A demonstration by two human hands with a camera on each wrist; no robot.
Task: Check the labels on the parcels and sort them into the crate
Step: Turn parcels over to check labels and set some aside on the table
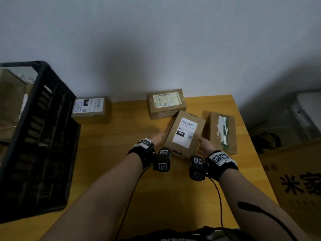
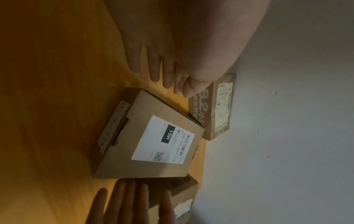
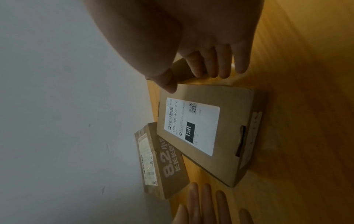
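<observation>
Our left hand (image 1: 159, 138) and right hand (image 1: 205, 146) were flat and loose, holding nothing, beside the box (image 1: 185, 133) on the table (image 1: 121, 145).

Parcels (image 1: 185, 133): matt brown cardboard, white paper labels (image 1: 184, 132). Crate (image 1: 34, 136): black slotted plastic. Table (image 1: 121, 153): smooth yellow wood-grain.

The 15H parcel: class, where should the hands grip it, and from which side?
Grip the 15H parcel by its two long side faces, left hand from the left, right hand from the right. It lies flat, label up, on the table; both open hands already flank it, and this probably keeps the label readable.
</observation>
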